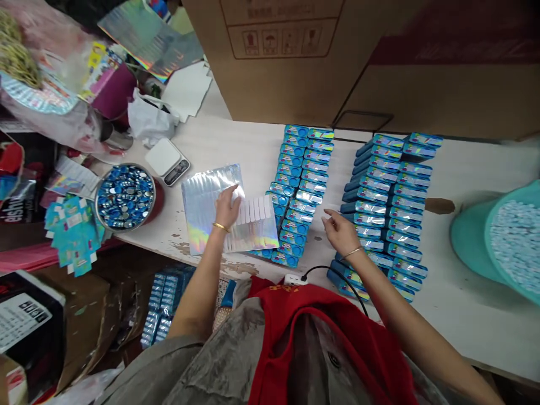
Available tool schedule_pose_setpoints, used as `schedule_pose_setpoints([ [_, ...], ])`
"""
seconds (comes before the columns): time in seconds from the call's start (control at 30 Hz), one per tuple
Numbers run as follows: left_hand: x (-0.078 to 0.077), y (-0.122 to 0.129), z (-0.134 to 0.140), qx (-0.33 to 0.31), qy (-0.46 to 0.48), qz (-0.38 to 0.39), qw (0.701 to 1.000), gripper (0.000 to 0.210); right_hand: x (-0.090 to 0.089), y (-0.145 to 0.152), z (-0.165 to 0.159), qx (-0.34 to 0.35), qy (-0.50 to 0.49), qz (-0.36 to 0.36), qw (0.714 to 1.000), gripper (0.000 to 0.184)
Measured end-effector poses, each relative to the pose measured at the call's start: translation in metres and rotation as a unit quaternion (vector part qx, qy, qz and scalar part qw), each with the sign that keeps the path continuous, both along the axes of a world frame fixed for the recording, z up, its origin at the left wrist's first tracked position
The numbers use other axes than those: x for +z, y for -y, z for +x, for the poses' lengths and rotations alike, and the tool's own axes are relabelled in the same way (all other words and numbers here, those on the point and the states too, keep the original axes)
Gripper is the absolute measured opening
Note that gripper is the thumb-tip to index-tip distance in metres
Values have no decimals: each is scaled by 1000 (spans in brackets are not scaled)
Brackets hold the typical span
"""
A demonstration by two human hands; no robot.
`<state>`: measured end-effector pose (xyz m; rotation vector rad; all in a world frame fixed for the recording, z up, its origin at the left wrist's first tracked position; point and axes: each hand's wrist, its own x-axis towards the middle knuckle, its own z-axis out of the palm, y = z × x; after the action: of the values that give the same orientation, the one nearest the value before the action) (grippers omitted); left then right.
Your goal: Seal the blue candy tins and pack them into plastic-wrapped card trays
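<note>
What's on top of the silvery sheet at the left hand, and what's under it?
Pale strips lie in a row on the silvery sheet, with the left hand over it beside them. Blue packs show past the sheet's right edge; whatever lies beneath is covered.

From my remote seat I see the left hand (228,207) palm down, fingers reaching forward, its left forearm (205,273) bare; the right hand (340,232) is loosely curled, fingertips pointing inward, the bare right forearm (405,301) slanting diagonally behind it
</note>
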<state>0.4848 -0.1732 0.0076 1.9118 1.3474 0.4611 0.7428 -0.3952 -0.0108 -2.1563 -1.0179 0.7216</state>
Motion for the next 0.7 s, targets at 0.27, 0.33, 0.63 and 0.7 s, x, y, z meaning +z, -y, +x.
schedule_pose_setpoints([
  [0.27,-13,-31,-60,-169,6,-189,967,34,50,-64,-74,138,76,92,983,34],
  [0.33,13,-16,-51,-222,42,-185,956,34,64,-79,-96,190,128,88,969,39],
  [0.63,108,-1,12,-278,147,-112,943,19,119,-88,-64,252,80,90,960,36],
  [0.7,108,-3,32,-295,152,-107,937,17,122,-84,-35,232,49,85,968,33],
])
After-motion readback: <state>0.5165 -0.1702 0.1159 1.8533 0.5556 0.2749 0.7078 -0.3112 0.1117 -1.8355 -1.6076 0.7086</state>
